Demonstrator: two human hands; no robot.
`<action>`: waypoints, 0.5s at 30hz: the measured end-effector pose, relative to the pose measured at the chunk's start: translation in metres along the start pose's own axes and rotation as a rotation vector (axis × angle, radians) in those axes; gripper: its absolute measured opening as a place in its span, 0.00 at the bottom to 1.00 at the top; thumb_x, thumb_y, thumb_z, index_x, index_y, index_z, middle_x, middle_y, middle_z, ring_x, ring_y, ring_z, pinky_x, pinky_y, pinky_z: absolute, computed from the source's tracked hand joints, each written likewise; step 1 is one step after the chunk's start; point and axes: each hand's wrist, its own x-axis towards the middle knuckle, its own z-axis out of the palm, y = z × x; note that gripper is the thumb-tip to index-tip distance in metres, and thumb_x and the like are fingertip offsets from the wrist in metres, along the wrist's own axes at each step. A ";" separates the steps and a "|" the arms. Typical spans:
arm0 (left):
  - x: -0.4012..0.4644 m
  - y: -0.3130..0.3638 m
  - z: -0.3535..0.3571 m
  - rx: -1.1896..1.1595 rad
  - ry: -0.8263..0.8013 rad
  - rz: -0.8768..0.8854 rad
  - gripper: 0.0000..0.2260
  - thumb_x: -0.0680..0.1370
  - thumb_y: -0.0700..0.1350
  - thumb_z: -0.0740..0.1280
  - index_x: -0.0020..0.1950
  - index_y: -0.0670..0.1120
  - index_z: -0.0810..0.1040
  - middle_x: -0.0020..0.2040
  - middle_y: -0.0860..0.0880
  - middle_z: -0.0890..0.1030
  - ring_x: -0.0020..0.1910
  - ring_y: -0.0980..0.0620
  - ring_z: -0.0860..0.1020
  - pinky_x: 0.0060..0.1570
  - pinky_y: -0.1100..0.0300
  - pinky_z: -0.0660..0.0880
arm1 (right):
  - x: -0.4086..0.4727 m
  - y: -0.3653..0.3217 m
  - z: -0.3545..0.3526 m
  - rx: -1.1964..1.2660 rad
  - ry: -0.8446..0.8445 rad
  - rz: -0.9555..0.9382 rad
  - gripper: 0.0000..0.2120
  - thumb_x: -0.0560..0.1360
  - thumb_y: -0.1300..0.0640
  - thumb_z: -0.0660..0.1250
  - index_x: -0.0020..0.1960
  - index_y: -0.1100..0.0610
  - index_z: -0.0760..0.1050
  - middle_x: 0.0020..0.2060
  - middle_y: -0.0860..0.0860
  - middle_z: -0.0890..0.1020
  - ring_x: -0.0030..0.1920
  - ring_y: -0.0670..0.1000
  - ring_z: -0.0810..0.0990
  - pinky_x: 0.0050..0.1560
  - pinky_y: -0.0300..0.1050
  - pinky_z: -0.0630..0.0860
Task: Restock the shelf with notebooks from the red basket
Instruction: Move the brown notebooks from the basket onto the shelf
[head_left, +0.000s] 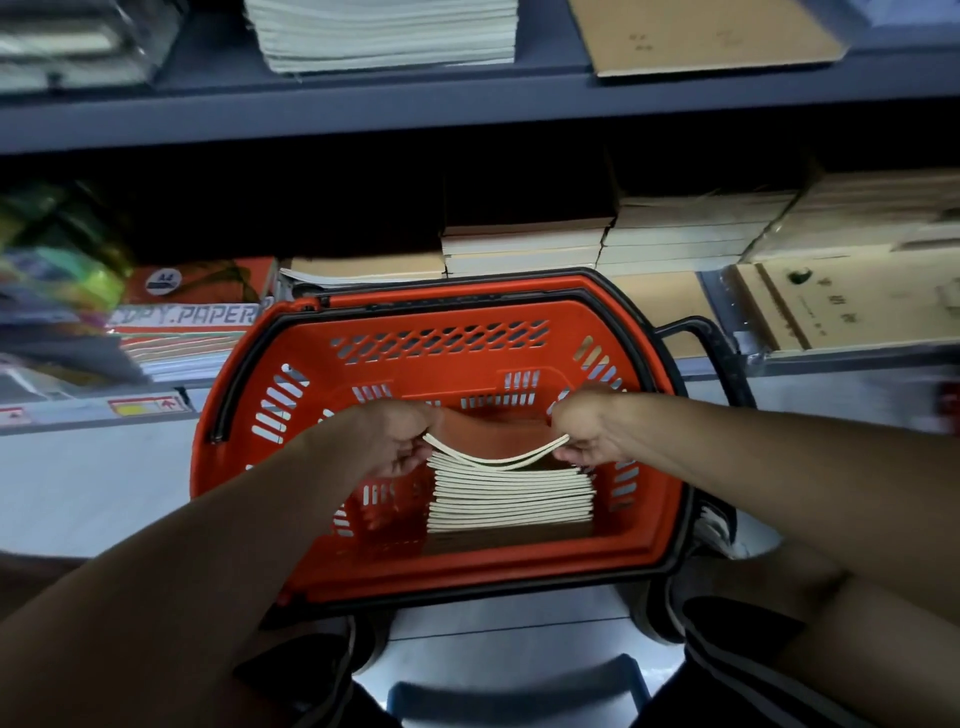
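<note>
A red basket (311, 561) with black handles stands on the floor below me. Inside it lies a stack of brown-covered notebooks (511, 501) with cream page edges facing me. My left hand (400, 441) grips the left end of the top few notebooks (493, 439). My right hand (584, 428) grips their right end. These top notebooks sag in the middle and sit lifted a little off the stack. Behind the basket, the low shelf (831, 358) carries piles of similar brown notebooks (524, 244).
Copy paper packs (187, 322) and colourful stationery lie on the shelf at left. Brown flat packs (841, 301) fill the shelf at right. An upper shelf holds a white paper stack (384, 31) and a cardboard sheet (701, 36). A blue stool (514, 696) is between my legs.
</note>
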 end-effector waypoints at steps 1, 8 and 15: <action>-0.006 0.002 -0.001 -0.033 -0.020 0.012 0.03 0.79 0.42 0.68 0.52 0.46 0.81 0.38 0.48 0.82 0.32 0.55 0.79 0.23 0.65 0.71 | 0.000 0.004 0.003 0.017 -0.026 0.020 0.11 0.83 0.64 0.62 0.64 0.59 0.75 0.57 0.56 0.80 0.45 0.49 0.81 0.23 0.36 0.76; -0.036 0.003 0.006 -0.245 -0.065 0.045 0.08 0.85 0.42 0.62 0.56 0.40 0.78 0.52 0.37 0.85 0.40 0.43 0.86 0.27 0.60 0.79 | -0.039 0.015 -0.008 0.133 -0.132 0.011 0.07 0.83 0.67 0.60 0.54 0.60 0.76 0.43 0.55 0.81 0.30 0.46 0.78 0.23 0.33 0.72; -0.054 -0.004 0.019 -0.313 -0.006 0.050 0.12 0.84 0.41 0.52 0.65 0.43 0.69 0.44 0.37 0.85 0.23 0.52 0.76 0.22 0.65 0.69 | -0.069 0.015 -0.030 0.278 -0.104 -0.039 0.04 0.83 0.66 0.64 0.53 0.59 0.76 0.43 0.55 0.81 0.30 0.46 0.76 0.25 0.33 0.70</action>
